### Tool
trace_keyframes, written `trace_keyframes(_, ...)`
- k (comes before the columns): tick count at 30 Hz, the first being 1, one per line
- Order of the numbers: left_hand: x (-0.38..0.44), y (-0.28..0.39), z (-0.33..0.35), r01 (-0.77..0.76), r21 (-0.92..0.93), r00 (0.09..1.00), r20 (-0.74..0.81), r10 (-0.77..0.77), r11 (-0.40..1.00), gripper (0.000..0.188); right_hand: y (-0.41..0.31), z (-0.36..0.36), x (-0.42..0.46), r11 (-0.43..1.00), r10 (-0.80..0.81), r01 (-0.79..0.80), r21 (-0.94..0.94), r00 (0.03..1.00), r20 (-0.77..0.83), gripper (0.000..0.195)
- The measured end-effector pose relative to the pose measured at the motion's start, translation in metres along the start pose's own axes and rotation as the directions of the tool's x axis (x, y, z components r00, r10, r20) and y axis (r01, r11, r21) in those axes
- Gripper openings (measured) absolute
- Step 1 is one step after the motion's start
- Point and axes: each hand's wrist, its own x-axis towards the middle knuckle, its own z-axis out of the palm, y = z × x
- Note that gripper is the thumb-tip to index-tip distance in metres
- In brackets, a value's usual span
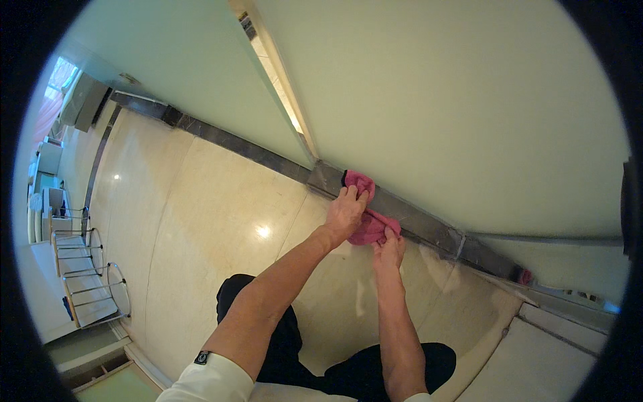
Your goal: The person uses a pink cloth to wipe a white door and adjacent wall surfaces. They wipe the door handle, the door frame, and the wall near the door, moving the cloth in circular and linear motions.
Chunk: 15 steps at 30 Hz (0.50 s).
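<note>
A pink cloth (pixel 371 228) with a dark edge lies bunched over the dark stone baseboard (pixel 414 213) at the foot of a pale green wall. My left hand (pixel 346 211) grips its upper part, fingers bent against the stone ledge. Slightly lower and to the right, my right hand (pixel 389 249) pinches the cloth's lower edge between thumb and fingers. Part of the cloth hangs between both hands, just above the floor.
A narrow gap (pixel 279 85) opens between two wall panels. Metal-legged stools (pixel 93 286) stand at the left on the glossy tiled floor (pixel 226 201). White cabinet fronts (pixel 542 352) are at the lower right. My knees are bent below my arms.
</note>
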Motion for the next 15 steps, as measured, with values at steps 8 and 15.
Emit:
trace_keyframes(8, -0.013, -0.070, -0.037, 0.260, -0.057, 0.954, -0.141, -0.265, 0.964, 0.044, 0.050, 0.049, -0.004, 0.995, 0.100, -0.098, -0.023, 0.953, 0.287, 0.033)
trace_keyframes(15, 0.016, -0.032, -0.014, 0.259, -0.419, 0.846, -0.337, -0.414, 0.870, 0.036, -0.007, 0.042, -0.023, 0.990, -0.129, 0.137, -0.036, 0.978, 0.162, 0.025)
